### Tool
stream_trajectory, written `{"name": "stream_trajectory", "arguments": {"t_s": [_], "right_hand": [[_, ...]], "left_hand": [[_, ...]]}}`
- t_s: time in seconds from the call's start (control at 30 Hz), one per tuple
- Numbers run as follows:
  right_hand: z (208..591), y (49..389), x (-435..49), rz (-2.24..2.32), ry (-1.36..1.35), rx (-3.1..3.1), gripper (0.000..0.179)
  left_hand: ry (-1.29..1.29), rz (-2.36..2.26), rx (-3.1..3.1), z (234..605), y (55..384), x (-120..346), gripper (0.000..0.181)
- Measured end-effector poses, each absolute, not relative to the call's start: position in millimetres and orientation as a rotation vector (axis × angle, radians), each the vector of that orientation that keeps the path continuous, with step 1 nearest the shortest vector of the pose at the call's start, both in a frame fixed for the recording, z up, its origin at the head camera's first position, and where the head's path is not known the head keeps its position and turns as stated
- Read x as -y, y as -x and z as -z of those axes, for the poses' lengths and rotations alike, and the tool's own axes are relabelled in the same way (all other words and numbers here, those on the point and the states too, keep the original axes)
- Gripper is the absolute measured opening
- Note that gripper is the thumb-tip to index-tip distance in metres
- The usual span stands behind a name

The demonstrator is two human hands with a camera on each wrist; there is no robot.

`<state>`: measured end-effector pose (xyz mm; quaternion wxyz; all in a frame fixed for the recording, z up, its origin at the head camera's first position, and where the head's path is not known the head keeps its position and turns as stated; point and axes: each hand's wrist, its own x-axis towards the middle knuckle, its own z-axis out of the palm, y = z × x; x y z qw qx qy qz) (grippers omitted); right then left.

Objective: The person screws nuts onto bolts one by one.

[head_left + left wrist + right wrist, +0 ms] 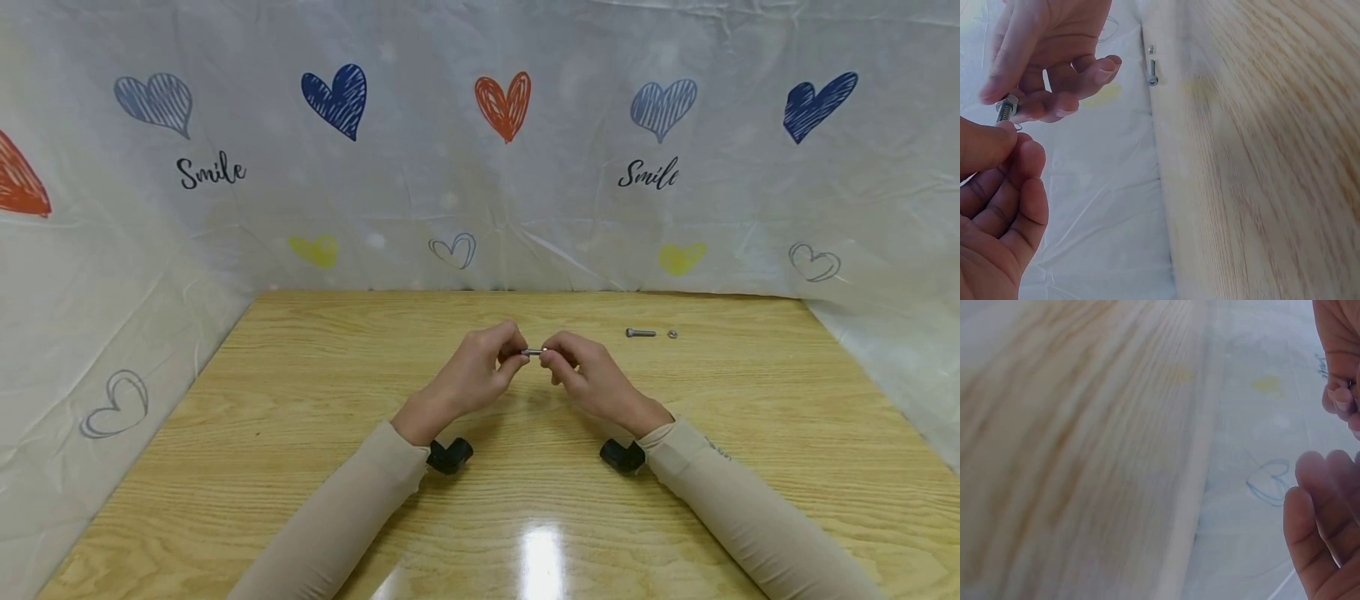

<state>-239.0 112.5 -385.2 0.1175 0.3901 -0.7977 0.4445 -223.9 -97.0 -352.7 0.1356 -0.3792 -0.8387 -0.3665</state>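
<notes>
beige sleeves (341, 508) cover both my forearms, seen from my head, and a black device (450, 457) sits at my left wrist with a matching device (622, 456) at my right. my hands meet above the wood-grain table (225, 417). between them is a small metal bolt (534, 352), lying nearly level, with my left hand (476, 371) pinching one end between thumb and fingers and my right hand (596, 375) pinching at the other. beyond my right hand, toward the far edge, a spare bolt (641, 333) lies on the wood, and a spare nut (672, 334) lies just beside it, apart from its tip. a white cloth (405, 192) printed with hearts and the word "smile" hangs behind the table and down its sides.

from my left wrist, i see my thumb and fingertips closed on the bolt, its thread showing. a hex nut (1008, 103) sits at the thread's end, against my right thumb and fingers; how far the bolt goes into it, i cannot tell. my other right fingers are bent loosely, a little apart.

from my right wrist, the frame's edge cuts off my right thumb and its pinch; some bent fingers show. my left fingertips are bunched at the upper right, and the bolt is mostly hidden there.
</notes>
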Motion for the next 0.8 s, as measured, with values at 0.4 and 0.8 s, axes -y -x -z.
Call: {"name": "stream_trajectory", "arguments": {"t_s": [0.4, 0.8], "right_hand": [[382.5, 237.9, -115.5, -1.317, -1.095, 2.353, 0.022], [385.2, 239.0, -112.9, -1.323, -1.2, 2.245, 0.02]], "left_hand": [[1.112, 1.074, 2.407, 353.1, 224.5, 96.4, 0.016], [1.104, 1.067, 2.424, 352.9, 224.3, 95.8, 0.015]]}}
